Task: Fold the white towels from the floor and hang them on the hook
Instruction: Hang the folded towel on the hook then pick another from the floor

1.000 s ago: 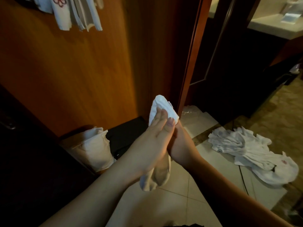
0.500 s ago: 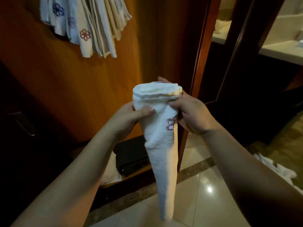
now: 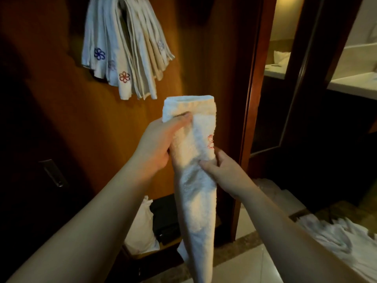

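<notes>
White terry cloth fills the middle of the view: a folded towel (image 3: 195, 180) held up lengthwise, its folded top edge level and its lower end hanging down toward the tiled floor (image 3: 251, 268). Both hands are on it. The left hand (image 3: 157, 146) has it near the top, thumb lying across the front and the other fingers wrapped behind, so it's properly gripping. The right hand (image 3: 222, 170) is lower down on the right edge, pinching the cloth between thumb and fingers just under a small red embroidered flower (image 3: 210, 141). Down at the bottom right there's a rumpled heap of more white towels (image 3: 334, 235) lying on the floor, pretty blurry, so I can't count them. Low behind the held towel, a white bag or pillow-looking thing (image 3: 140, 227) sits next to a black box (image 3: 165, 219) on a low shelf, hard to say what either really is. Further back is the wooden wall panel (image 3: 71, 119), and up top a bunch of already hung towels (image 3: 124, 48) fans down against it, with at least 2 blue flowers and 1 red flower stitched near the bottom corners. The hook itself is out of frame. Off to the right, past the wooden door frame (image 3: 253, 99), a pale countertop (image 3: 353, 84) shows in a dim room.
</notes>
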### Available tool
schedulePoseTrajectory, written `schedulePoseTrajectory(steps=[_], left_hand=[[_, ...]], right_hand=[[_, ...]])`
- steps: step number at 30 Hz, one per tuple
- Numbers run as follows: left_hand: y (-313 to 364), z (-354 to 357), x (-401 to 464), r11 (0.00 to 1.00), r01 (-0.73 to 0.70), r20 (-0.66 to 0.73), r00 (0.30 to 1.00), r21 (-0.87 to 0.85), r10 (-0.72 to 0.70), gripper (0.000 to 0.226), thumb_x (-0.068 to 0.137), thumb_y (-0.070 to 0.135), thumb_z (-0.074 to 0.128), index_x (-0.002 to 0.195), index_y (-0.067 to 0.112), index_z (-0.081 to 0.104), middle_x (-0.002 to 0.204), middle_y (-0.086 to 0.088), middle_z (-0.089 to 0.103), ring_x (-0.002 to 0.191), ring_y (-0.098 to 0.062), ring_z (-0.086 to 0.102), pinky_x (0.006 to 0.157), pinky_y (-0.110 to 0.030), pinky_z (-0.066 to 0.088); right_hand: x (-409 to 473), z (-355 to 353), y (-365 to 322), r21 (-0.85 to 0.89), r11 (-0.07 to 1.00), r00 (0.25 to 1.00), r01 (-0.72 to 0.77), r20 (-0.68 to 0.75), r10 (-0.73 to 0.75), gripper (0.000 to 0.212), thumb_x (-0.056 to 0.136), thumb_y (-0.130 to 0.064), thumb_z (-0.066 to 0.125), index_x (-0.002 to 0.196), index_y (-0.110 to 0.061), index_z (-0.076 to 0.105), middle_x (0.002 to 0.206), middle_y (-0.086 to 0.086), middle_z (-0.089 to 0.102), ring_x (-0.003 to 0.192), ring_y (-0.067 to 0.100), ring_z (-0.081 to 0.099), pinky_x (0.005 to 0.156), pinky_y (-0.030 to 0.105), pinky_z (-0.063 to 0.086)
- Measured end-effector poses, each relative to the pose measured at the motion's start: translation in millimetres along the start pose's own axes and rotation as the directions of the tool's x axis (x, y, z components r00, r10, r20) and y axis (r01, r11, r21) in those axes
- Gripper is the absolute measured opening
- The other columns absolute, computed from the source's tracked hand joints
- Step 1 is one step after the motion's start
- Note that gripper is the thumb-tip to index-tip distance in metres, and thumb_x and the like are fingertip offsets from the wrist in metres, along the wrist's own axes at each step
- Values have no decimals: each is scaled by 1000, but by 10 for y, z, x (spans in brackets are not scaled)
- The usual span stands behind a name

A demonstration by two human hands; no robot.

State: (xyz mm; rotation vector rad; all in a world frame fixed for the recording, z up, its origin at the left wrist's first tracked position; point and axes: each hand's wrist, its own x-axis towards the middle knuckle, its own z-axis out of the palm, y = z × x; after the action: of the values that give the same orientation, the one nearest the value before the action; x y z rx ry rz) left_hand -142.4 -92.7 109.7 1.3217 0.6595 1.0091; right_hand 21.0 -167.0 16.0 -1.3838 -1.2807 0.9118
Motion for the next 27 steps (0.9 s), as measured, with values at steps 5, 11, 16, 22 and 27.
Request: schedulePoseTrajectory(steps=[5, 11, 16, 22, 27], left_hand=[[211, -118, 86, 990, 93, 120, 990, -108, -80, 51, 71, 30, 78, 117, 12, 64, 106, -9, 76, 100, -26, 73, 79, -43, 59], [390, -239, 188, 986, 129, 203, 974, -107, -105, 51, 76, 28, 73, 123, 10, 62, 110, -11, 74, 108, -30, 70, 81, -43, 60], [419, -199, 233, 978, 95, 187, 980, -187, -59, 46, 80, 27, 72, 122, 11, 62, 110, -11, 75, 107, -30, 71, 81, -44, 60], [458, -49, 308, 966, 67, 184, 983, -250, -20, 41, 85, 27, 71, 121, 12, 61, 107, -11, 76, 102, -30, 73, 77, -46, 60], [599, 28, 427, 975, 40, 203, 979, -220, 5, 52, 75, 27, 78, 122, 13, 60, 107, -12, 76, 101, -32, 73, 74, -47, 60]], right_hand=[[80, 113, -16, 249, 967, 997, 53, 43, -66, 56, 71, -55, 74, 121, -38, 56, 112, -14, 75, 104, 12, 72, 86, 31, 59], [159, 159, -127, 377, 926, 987, 32, 137, -89, 85, 56, -57, 93, 126, -25, 57, 119, 2, 74, 111, 26, 71, 90, 38, 59], [209, 140, -216, 347, 934, 984, 90, 115, -137, 93, 49, -67, 91, 126, -33, 54, 124, 1, 72, 115, 26, 69, 99, 51, 54], [228, -42, -228, 203, 979, 964, -31, 264, -24, 96, 41, -68, 93, 123, -29, 62, 120, -2, 74, 113, 20, 70, 97, 42, 56], [204, -89, -61, 126, 982, 968, -141, 227, 109, 77, 47, -51, 92, 115, -22, 68, 111, -2, 76, 105, 14, 72, 96, 38, 57]])
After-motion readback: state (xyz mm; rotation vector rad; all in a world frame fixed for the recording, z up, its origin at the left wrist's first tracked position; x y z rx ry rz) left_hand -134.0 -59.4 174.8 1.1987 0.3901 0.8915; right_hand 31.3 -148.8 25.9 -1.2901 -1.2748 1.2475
